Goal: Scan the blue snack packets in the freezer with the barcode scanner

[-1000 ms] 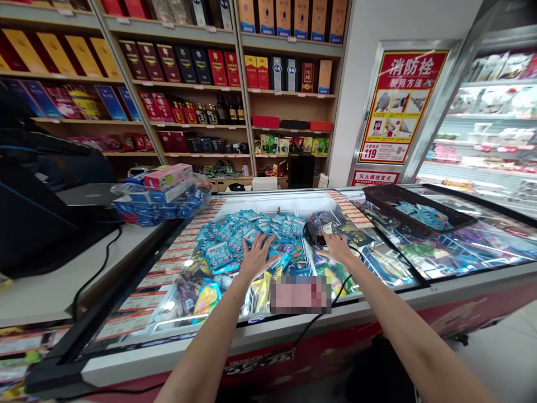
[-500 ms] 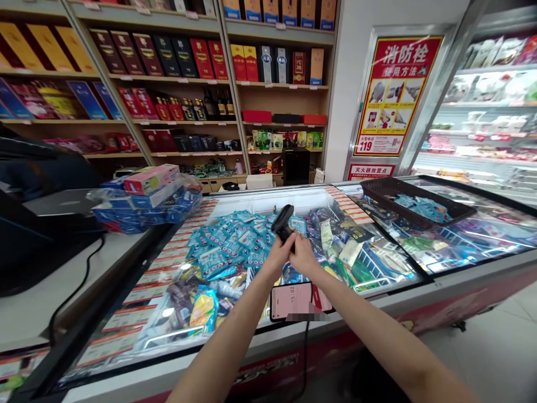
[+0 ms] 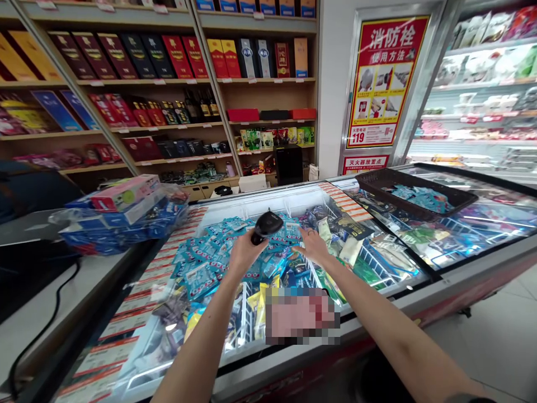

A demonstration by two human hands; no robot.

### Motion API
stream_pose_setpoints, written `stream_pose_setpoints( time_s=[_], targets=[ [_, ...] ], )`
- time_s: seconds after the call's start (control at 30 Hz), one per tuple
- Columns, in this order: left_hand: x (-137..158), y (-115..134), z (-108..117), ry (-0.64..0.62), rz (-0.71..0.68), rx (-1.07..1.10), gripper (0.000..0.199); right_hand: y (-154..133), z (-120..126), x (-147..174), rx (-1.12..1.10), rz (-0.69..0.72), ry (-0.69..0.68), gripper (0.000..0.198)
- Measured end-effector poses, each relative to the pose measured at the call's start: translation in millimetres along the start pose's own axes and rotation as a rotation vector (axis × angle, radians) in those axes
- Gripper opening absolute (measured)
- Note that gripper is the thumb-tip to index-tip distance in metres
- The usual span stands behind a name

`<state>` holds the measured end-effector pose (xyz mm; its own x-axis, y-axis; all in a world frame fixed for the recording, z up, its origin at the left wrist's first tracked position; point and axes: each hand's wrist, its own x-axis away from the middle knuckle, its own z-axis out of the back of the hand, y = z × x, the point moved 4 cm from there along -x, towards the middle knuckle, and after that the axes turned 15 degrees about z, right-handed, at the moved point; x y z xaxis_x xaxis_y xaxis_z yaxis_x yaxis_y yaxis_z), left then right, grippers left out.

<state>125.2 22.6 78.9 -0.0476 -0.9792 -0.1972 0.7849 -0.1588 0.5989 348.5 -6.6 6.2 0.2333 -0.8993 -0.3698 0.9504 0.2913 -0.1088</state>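
Note:
My left hand [image 3: 245, 252] is wrapped round the handle of a black barcode scanner [image 3: 268, 225], its head tilted up above the freezer. To its right, my right hand [image 3: 314, 246] reaches out with thumb and fingers apart and nothing between them. Its fingertips are close to the light-blue packets [image 3: 201, 280] spread in a heap on the freezer's glass top; I cannot tell whether they touch one. Between my forearms, at the freezer's front edge, a phone [image 3: 293, 316] lies flat and blurred out.
A brown tray [image 3: 377, 187] with more light-blue packets stands on the freezer's right part. Plastic-wrapped boxes [image 3: 121, 215] are stacked on the left counter, near a black cable [image 3: 54, 313]. Shelves of boxes and bottles [image 3: 168, 81] line the back wall.
My hands were together on the scanner; now the right has let go and moved right. The left has carried the scanner a little left. The view has shifted slightly.

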Motion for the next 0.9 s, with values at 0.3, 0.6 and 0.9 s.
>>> stream_pose_setpoints(
  time_s=[0.3,0.6,0.9],
  targets=[
    [-11.2,-5.5,-26.8,0.129,-0.217,-0.320,0.039,15.5,-3.5,-12.0,0.105,0.152,-0.092,0.046],
    [-20.0,3.5,-24.2,0.184,-0.372,-0.532,0.032,37.6,-3.2,1.2,0.052,0.029,0.118,0.038],
    [-10.7,-0.9,-32.2,0.123,-0.437,-0.538,0.031,55.6,-17.0,-2.1,0.000,-0.183,0.178,0.057]
  ],
)
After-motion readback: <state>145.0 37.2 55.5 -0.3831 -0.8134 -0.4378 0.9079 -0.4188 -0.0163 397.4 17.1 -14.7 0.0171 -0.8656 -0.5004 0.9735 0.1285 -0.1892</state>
